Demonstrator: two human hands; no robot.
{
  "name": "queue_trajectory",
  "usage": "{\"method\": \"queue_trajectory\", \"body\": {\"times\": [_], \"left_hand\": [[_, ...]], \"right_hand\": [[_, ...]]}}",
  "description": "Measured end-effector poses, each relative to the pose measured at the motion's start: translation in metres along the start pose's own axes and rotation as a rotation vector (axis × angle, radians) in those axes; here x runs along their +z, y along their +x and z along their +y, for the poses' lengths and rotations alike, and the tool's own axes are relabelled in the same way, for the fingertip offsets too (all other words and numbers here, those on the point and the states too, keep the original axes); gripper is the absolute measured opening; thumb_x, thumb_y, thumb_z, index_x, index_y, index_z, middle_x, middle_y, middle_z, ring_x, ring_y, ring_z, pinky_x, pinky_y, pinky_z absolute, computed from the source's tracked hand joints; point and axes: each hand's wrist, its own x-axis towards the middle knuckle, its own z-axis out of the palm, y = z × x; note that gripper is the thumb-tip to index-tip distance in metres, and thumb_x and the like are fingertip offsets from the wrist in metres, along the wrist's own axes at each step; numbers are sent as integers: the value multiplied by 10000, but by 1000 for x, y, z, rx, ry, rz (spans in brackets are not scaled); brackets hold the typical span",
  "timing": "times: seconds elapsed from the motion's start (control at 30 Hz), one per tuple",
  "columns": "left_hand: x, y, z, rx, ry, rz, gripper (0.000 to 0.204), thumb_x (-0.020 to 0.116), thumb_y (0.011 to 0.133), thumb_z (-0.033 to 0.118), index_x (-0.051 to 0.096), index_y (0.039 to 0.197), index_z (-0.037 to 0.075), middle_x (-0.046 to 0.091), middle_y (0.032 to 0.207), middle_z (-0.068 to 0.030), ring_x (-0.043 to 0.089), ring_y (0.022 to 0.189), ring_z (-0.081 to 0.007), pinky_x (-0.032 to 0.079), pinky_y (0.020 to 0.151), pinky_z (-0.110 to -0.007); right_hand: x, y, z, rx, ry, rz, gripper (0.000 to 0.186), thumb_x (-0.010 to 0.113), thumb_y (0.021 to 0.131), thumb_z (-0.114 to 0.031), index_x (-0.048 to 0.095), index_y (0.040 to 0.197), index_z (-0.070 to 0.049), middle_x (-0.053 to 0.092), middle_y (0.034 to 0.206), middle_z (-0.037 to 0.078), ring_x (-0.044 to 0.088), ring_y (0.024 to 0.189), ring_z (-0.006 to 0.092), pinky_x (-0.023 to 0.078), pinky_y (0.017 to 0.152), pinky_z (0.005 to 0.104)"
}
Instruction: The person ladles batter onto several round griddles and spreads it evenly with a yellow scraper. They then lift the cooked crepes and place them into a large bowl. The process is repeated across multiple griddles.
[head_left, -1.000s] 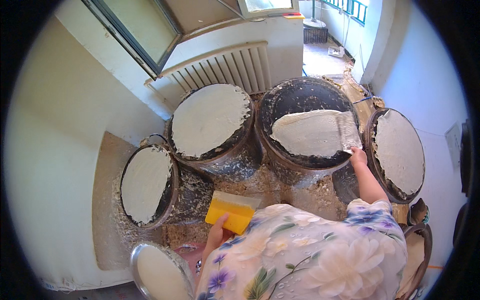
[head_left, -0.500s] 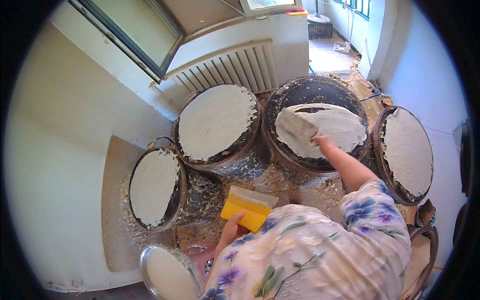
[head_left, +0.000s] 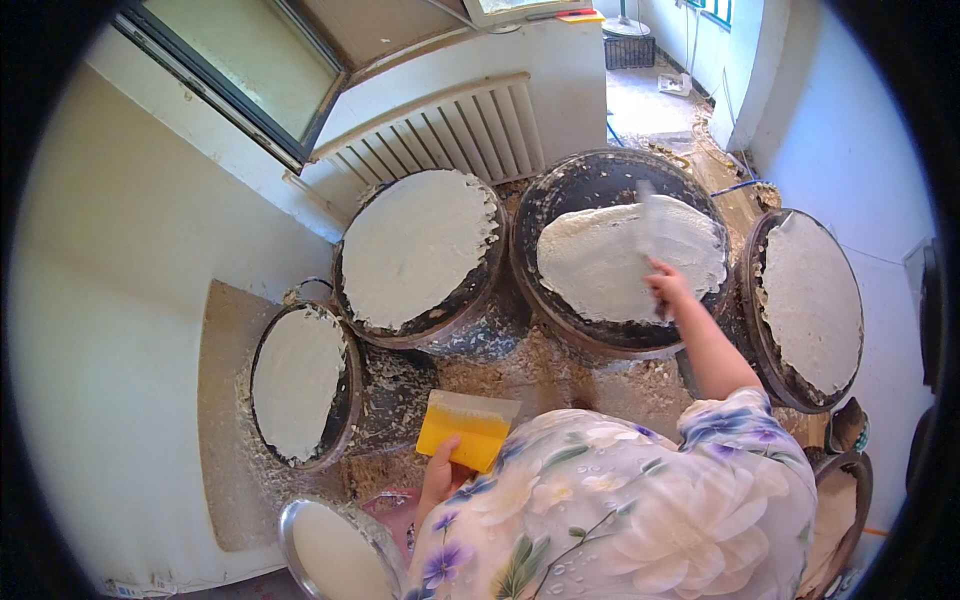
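My right hand [head_left: 668, 284] is wrapped around the handle of a flat scraper [head_left: 648, 222]. Its blade is blurred and turned nearly edge-on, above or against a whitish spread layer [head_left: 590, 258] on a large dark round griddle [head_left: 556, 190]. Bare dark surface shows along the far side of that griddle. Low in front of my body, my left hand [head_left: 441, 474] grips a yellow scraper [head_left: 464, 436] with a pale, translucent front edge. Beside this hand, at the lower left, stands a metal basin [head_left: 290, 535] of creamy liquid [head_left: 340, 550].
More round griddles with pale layers flank it: a left griddle [head_left: 420, 250], a far-left griddle [head_left: 297, 385] and a right griddle [head_left: 815, 305]. Behind them are a radiator [head_left: 440, 135] and an open window [head_left: 235, 60]. Flaky residue [head_left: 570, 385] covers the surface between griddles.
My right hand has swung the scraper rightward, its blade turning from broad to edge-on. The pale layer's left part now looks smoother, its dark gap covered. The yellow scraper has shifted slightly left and down.
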Motion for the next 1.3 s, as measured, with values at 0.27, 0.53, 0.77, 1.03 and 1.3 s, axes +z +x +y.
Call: {"method": "queue_trajectory", "body": {"times": [0.27, 0.53, 0.77, 1.03, 1.3], "left_hand": [[26, 11, 3, 25, 5, -38, 426, 514, 859, 217, 390, 1241, 75, 506, 1189, -105, 501, 1092, -257, 390, 937, -413], [23, 15, 4, 57, -1, -38, 450, 523, 856, 219, 374, 1257, 81, 493, 1206, -104, 495, 1101, -260, 401, 929, -412], [19, 18, 6, -2, -5, -15, 457, 516, 859, 205, 360, 1266, 68, 469, 1236, -101, 470, 1133, -262, 367, 969, -417], [39, 28, 2, 10, -38, -13, 426, 500, 865, 179, 371, 1255, 66, 476, 1227, -104, 473, 1131, -255, 372, 964, -417], [50, 31, 1, 32, -42, 12, 416, 510, 864, 190, 390, 1240, 61, 496, 1205, -99, 491, 1111, -251, 388, 950, -409]], "right_hand": [[101, 1, -17, -551, -1504, -228, 358, 589, 749, -93, 616, 1058, -272, 628, 969, 76, 602, 890, 231, 481, 769, 344], [-47, 41, -55, -301, -1423, 291, 250, 496, 830, -207, 626, 1043, -219, 607, 1030, 123, 587, 962, 275, 459, 816, 379], [-79, 52, -13, 0, -111, 369, 529, 638, 672, 38, 536, 1180, -69, 591, 723, 45, 499, 523, 104, 395, 456, 238], [83, 38, -36, 28, -317, -352, 453, 664, 689, 16, 608, 1115, -126, 540, 678, 9, 451, 490, 80, 383, 447, 241], [73, 71, -73, -562, -1540, -18, 226, 520, 814, -195, 655, 981, -268, 633, 965, 100, 602, 933, 265, 470, 815, 367]]}}
